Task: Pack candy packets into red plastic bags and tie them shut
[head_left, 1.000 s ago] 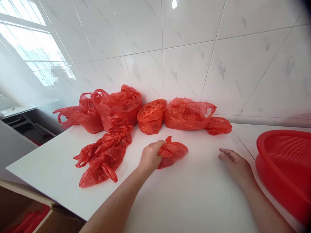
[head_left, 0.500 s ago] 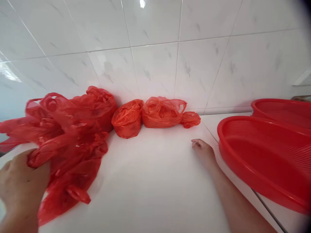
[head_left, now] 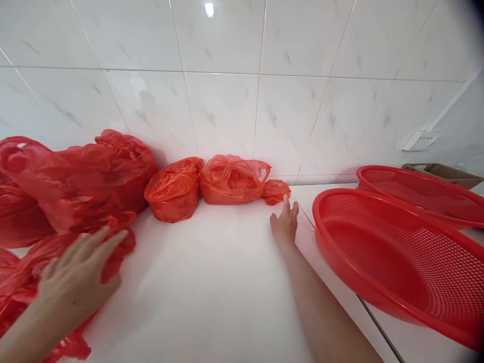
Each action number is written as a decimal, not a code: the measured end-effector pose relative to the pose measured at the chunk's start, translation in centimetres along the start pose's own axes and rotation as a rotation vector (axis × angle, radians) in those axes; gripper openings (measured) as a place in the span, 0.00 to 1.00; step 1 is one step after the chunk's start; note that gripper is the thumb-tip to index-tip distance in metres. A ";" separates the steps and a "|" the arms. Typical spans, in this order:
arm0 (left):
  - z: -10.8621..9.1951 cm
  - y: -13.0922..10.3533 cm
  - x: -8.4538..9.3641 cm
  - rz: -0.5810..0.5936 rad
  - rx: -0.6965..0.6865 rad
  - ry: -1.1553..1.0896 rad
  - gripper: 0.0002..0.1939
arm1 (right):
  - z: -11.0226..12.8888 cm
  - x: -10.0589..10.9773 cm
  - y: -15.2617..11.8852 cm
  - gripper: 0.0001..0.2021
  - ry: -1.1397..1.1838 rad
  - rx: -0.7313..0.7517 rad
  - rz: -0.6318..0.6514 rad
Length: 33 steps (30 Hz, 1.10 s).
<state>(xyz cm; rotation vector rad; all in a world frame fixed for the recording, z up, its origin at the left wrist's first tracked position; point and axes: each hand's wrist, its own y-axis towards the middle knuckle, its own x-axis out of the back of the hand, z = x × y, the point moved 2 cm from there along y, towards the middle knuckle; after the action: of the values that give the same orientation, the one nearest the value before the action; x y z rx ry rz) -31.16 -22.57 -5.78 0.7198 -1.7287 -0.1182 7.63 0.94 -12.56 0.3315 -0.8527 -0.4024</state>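
My left hand [head_left: 77,280] is open, fingers spread, over a crumpled red plastic bag [head_left: 117,252] at the left; whether it touches the bag is unclear. Behind it stands a large filled red plastic bag [head_left: 94,176] with loop handles. My right hand [head_left: 286,222] reaches over the white table with its fingers apart, its tips just in front of a small red bag bundle [head_left: 275,190]. Left of that bundle, a wide red bag [head_left: 234,181] and a rounded red bag [head_left: 176,189] rest by the wall. What the bags hold is hidden.
A red plastic colander basket [head_left: 378,257] stands at the right on the white table [head_left: 204,282], with a second red basket [head_left: 416,186] behind it. Farther back are a cardboard box [head_left: 449,174] and a wall socket [head_left: 420,140]. The tiled wall [head_left: 219,111] bounds the back.
My left hand has let go of the crumpled red bag and spread its fingers. My right hand has moved forward to the small bundle and opened. The view has turned right.
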 end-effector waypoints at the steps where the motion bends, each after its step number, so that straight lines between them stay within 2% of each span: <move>1: -0.7 -0.1 -1.2 0.049 -0.072 0.046 0.25 | 0.0 -0.1 0.3 0.35 -0.017 -0.004 0.004; 5: -4.3 -1.3 -5.8 0.167 -0.306 0.032 0.26 | 0.3 -0.8 1.5 0.37 -0.068 0.043 0.039; 8: -8.5 -2.8 -8.8 0.409 -0.386 -0.092 0.27 | 0.5 -1.1 2.1 0.37 -0.088 0.087 0.024; 10: -11.5 -3.6 -10.5 0.509 -0.416 -0.146 0.29 | 0.4 -1.3 2.4 0.37 -0.107 0.107 0.041; 13: -15.5 -3.6 -12.3 0.511 -0.458 -0.127 0.28 | 0.1 -1.9 2.6 0.39 -0.140 0.113 0.137; 16: -17.9 -2.6 -13.6 0.527 -0.464 -0.097 0.30 | -0.1 -2.4 2.4 0.38 -0.163 0.108 0.216; 19: -19.0 -1.2 -14.4 0.525 -0.413 -0.067 0.34 | 0.0 -2.6 2.1 0.37 -0.196 0.100 0.191; 25: -19.6 -0.5 -15.1 0.497 -0.374 -0.086 0.35 | 0.4 -2.0 2.1 0.33 -0.190 0.089 -0.098; 27: -19.4 -0.6 -15.2 0.500 -0.365 -0.109 0.34 | 0.6 -1.9 2.6 0.32 -0.182 0.114 -0.159; 30: -19.2 -0.7 -15.2 0.497 -0.352 -0.126 0.34 | 0.9 -2.2 3.6 0.32 -0.187 0.187 -0.171; 33: -18.9 -0.6 -15.3 0.481 -0.356 -0.154 0.34 | 0.8 -2.7 4.6 0.33 -0.222 0.207 -0.076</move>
<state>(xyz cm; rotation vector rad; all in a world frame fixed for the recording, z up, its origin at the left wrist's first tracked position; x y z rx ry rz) -12.02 -9.57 -13.43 0.0265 -1.9153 -0.1456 6.41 6.10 -11.86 0.5185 -1.1049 -0.4279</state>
